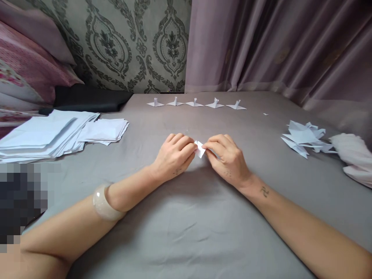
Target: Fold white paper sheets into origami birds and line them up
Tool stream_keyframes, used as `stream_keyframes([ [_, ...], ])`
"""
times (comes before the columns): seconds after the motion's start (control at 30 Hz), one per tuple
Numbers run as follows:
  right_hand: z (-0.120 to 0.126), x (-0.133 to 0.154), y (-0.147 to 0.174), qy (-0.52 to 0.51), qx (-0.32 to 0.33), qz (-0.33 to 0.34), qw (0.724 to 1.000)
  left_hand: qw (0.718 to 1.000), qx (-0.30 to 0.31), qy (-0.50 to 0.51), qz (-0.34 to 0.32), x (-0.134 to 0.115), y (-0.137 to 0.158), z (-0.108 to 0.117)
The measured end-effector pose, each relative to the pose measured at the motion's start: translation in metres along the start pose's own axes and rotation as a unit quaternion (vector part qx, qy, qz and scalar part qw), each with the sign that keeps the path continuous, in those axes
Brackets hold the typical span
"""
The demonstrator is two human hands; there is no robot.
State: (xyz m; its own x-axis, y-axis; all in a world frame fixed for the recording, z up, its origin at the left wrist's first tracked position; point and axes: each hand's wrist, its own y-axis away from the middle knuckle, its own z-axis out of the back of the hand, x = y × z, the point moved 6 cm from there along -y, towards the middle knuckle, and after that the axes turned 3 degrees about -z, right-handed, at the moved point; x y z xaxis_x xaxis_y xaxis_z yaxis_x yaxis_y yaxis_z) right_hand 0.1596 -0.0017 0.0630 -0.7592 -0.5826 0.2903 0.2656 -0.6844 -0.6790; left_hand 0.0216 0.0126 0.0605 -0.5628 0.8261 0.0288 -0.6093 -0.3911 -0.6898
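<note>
Between my two hands is a small folded piece of white paper (pixel 200 149), held just above the grey cloth. My left hand (pixel 177 155) pinches its left side, the fingers closed and covering part of it. On the other side, my right hand (pixel 228 159) grips the right edge between thumb and forefinger. The paper's lower corner points down, and its exact folded form is partly hidden by the fingers. A pale bangle (pixel 105 203) circles my left forearm.
A row of several small folded paper figures (pixel 194 102) stands at the back. Stacks of white paper (pixel 37 133) and smaller sheets (pixel 103 131) lie left, near a black cloth (pixel 90 97). Folded paper pieces (pixel 308 135) are heaped right, beside a pale cloth (pixel 353 157).
</note>
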Motion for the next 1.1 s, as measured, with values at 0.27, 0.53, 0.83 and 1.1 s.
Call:
stream_keyframes([
  [0.27, -0.026, -0.006, 0.011, 0.051, 0.211, -0.065, 0.974, 0.974, 0.227, 0.026, -0.005, 0.002, 0.008, -0.027],
  [0.53, -0.028, -0.023, 0.015, -0.108, 0.232, -0.196, 0.947, 0.915, 0.239, 0.229, 0.232, 0.025, 0.013, -0.028],
  [0.83, -0.033, -0.032, 0.011, -0.161, 0.242, -0.297, 0.91, 0.875, 0.264, 0.274, 0.301, 0.035, 0.017, -0.034],
  [1.1, -0.038, -0.038, 0.012, -0.14, 0.223, -0.321, 0.91, 0.877, 0.244, 0.266, 0.318, 0.037, 0.017, -0.035],
])
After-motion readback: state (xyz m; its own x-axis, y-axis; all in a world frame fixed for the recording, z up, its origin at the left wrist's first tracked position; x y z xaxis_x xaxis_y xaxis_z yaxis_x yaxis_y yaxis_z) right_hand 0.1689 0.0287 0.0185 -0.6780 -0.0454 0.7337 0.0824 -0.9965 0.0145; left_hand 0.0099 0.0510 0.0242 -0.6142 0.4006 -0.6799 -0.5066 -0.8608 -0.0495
